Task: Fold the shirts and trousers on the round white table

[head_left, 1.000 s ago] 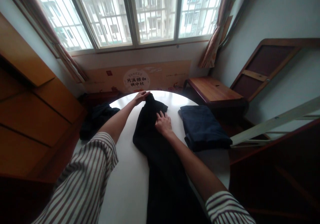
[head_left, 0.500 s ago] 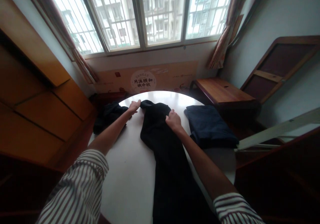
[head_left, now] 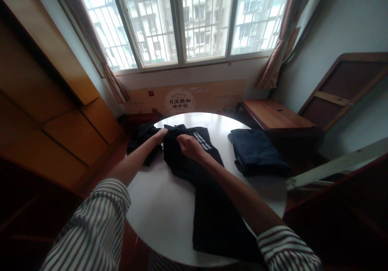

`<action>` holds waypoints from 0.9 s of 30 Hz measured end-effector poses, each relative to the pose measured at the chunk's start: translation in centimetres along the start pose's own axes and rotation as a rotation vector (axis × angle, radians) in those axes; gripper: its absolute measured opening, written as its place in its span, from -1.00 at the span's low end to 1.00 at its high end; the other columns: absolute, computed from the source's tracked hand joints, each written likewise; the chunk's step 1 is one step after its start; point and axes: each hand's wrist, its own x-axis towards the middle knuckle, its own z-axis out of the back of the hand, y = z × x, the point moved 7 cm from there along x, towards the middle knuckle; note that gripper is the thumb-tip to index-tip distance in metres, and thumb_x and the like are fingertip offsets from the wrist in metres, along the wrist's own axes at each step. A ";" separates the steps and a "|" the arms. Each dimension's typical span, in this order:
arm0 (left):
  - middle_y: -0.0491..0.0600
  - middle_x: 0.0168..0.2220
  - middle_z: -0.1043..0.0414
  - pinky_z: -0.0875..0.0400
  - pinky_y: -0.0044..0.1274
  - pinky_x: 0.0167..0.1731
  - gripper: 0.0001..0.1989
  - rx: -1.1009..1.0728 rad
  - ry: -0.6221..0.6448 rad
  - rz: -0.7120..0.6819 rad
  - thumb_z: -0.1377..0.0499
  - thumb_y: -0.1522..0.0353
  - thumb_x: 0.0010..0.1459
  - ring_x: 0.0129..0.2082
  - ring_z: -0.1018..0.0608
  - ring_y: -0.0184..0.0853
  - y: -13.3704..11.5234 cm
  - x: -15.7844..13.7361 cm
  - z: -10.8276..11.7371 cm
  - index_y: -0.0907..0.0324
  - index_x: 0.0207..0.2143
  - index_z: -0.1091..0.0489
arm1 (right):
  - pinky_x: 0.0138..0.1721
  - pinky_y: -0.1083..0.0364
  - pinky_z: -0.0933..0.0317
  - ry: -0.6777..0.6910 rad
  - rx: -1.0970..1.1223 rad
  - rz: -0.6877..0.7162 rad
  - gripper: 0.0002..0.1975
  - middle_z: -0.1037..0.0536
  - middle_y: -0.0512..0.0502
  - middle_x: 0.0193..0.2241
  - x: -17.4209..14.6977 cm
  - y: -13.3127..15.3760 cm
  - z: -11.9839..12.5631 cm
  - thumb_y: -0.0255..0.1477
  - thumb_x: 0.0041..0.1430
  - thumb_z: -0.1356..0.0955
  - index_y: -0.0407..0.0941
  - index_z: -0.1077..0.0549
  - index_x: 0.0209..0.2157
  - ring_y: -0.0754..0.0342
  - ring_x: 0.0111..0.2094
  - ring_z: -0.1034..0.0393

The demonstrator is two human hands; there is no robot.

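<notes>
A pair of black trousers lies lengthwise over the white round table, its near end at the front edge. White stripes show on the cloth near the far end. My left hand is closed on the far left edge of the trousers. My right hand is closed on the cloth a little to the right, beside the stripes, with its fingertips partly hidden. Left of my left hand sits a crumpled dark garment, partly behind my forearm.
A folded dark blue garment lies on the table's right side. Beyond the table are a low wooden table and a barred window. Wooden cabinets stand at the left, and a pale rail runs at the right.
My right hand has moved left, closer to my left hand, drawing the cloth with it. White stripes have come into sight. The near end of the trousers now shows at the table's front edge.
</notes>
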 end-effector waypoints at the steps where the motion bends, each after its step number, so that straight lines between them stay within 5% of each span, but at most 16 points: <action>1: -0.01 -0.52 -0.44 -0.50 -0.47 -0.44 -0.79 -0.034 -0.003 0.002 -0.22 0.32 0.13 -0.46 -0.57 -0.21 0.2 -0.5 0.7 0.24 -0.22 -0.38 | -0.05 0.03 -0.33 -0.043 0.006 -0.141 -0.73 -0.50 -0.19 -0.05 0.3 -2.3 1.3 -0.34 0.32 -0.34 -0.17 -0.47 -0.02 0.00 -0.09 -0.43; 4: -0.01 -0.34 -0.52 -0.52 -0.50 -0.35 -0.46 -0.151 0.020 -0.062 -0.35 0.38 -0.08 -0.38 -0.59 -0.25 0.0 -1.9 2.1 0.20 0.00 -0.33 | -0.06 -0.10 -0.38 -0.080 0.011 -0.304 -0.62 -0.44 -0.20 0.03 1.4 -7.1 4.0 -0.29 0.30 -0.36 -0.16 -0.39 0.08 -0.05 -0.05 -0.42; 8: -0.02 -0.24 -0.54 -0.52 -0.49 -0.32 -0.13 -0.345 0.153 -0.163 -0.45 0.39 -0.28 -0.38 -0.59 -0.28 -1.5 -3.7 2.1 0.12 0.16 -0.28 | -0.06 -0.12 -0.38 -0.075 0.042 -0.371 -0.63 -0.44 -0.19 0.04 2.9 -10.5 4.5 -0.29 0.32 -0.35 -0.16 -0.38 0.08 -0.05 -0.04 -0.42; 12: 0.01 -0.14 -0.56 -0.53 -0.46 -0.24 -0.08 -0.389 0.217 -0.259 -0.49 0.33 -0.31 -0.27 -0.61 -0.20 -3.5 -5.2 1.8 0.08 0.19 -0.31 | 0.04 -0.10 -0.32 -0.055 0.100 -0.416 -0.44 -0.44 -0.26 0.06 4.8 -12.1 2.7 -0.22 0.15 -0.47 -0.17 -0.36 0.11 -0.11 0.03 -0.37; 16: 0.07 -0.10 -0.57 -0.52 -0.40 -0.14 -0.04 -0.348 0.251 -0.334 -0.51 0.26 -0.33 -0.16 -0.60 -0.10 -4.9 -6.5 1.9 0.13 0.20 -0.34 | 0.00 -0.06 -0.32 0.089 0.460 -0.539 -0.20 -0.50 -0.36 -0.06 6.0 -13.2 -0.5 -0.27 -0.21 -0.63 -0.24 -0.37 0.06 -0.17 0.00 -0.39; 22: 0.04 -0.06 -0.56 -0.48 -0.44 -0.06 -0.11 -0.322 0.242 -0.491 -0.49 0.21 -0.27 -0.04 -0.56 -0.07 -6.7 -8.7 3.7 0.14 0.17 -0.35 | -0.15 0.12 -0.36 0.184 0.720 -0.475 -0.67 -0.55 -0.19 -0.24 5.8 -12.8 -0.6 -0.33 0.03 -0.52 -0.19 -0.47 -0.22 0.09 -0.26 -0.44; 27: 0.03 -0.15 -0.58 -0.53 -0.37 -0.11 -0.23 -0.355 0.173 -0.502 -0.43 0.16 -0.16 -0.12 -0.60 -0.09 -7.3 -10.5 4.9 0.14 0.14 -0.36 | -0.15 0.11 -0.37 0.229 0.811 -0.473 -0.34 -0.55 -0.14 -0.20 4.9 -12.5 -1.0 -0.37 -0.13 -0.59 -0.12 -0.34 0.01 0.08 -0.23 -0.46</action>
